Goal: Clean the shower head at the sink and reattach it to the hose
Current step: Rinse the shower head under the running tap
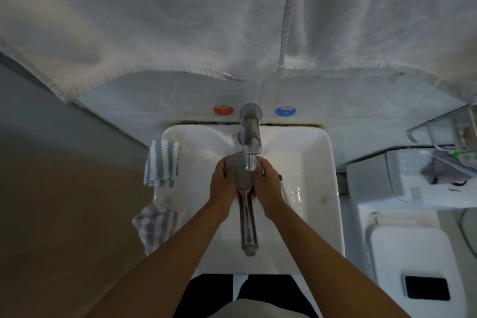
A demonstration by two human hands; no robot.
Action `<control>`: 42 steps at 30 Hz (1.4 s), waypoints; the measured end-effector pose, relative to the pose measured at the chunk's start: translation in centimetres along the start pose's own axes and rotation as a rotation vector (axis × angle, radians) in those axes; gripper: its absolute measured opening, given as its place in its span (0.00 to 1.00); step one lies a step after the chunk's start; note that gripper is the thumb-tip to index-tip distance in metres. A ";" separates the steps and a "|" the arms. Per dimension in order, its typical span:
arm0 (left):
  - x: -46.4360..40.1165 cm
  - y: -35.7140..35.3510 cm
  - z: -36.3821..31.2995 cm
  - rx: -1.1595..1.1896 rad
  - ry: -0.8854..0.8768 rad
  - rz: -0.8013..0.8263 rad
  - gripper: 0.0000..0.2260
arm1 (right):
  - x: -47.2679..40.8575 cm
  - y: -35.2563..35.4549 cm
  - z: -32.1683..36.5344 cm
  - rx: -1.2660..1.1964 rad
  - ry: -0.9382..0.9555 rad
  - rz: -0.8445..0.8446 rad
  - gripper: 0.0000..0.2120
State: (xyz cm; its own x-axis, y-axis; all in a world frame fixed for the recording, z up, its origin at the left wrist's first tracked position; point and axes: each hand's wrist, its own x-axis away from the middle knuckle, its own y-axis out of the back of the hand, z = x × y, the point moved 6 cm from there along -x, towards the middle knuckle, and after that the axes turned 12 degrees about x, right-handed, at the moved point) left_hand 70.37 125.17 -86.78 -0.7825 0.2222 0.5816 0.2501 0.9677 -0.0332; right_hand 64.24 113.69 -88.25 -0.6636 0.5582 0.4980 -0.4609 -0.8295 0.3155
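A chrome shower head (248, 217) lies lengthwise over the white sink (320, 188), its round grey face under the tap (249, 134) and its threaded handle end pointing toward me. Water runs from the tap onto the face. My left hand (224, 183) grips the left side of the round head. My right hand (267, 183) grips its right side. No hose is in view.
A blue-and-white striped cloth (162, 162) hangs over the sink's left rim, a grey-striped one (154, 224) below it. Red (223, 109) and blue (285, 111) caps sit on the wall behind. A hanging towel (232, 13) fills the top. A washing machine (413, 227) stands at right.
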 end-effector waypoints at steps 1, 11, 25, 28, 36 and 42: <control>0.0 0.0 0.1 -0.005 0.013 0.002 0.18 | 0.1 -0.1 0.0 -0.013 -0.008 -0.009 0.16; 0.6 -1.0 0.4 -0.105 -0.019 0.106 0.31 | 0.6 0.6 0.7 0.114 0.053 -0.071 0.21; -0.6 -0.3 -0.9 -0.473 0.036 -0.276 0.21 | 2.1 -0.5 1.8 0.530 0.192 -0.135 0.15; -0.3 -0.7 -0.7 -0.586 -0.068 -0.216 0.17 | 0.8 -0.6 1.8 0.650 0.082 -0.143 0.15; 0.5 -0.6 -1.2 -0.380 -0.130 -0.303 0.19 | -2.4 0.3 0.6 0.174 -0.359 0.028 0.24; 0.7 -0.8 -1.8 -0.348 -0.093 -0.367 0.17 | 1.2 0.2 -0.2 -0.013 -0.358 0.161 0.32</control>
State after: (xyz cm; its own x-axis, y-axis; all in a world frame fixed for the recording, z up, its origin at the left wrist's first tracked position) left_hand 70.69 124.36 -84.89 -0.8979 -0.0998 0.4287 0.1117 0.8905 0.4411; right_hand 63.24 114.19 -87.75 -0.4815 0.3762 0.7916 -0.3765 -0.9044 0.2008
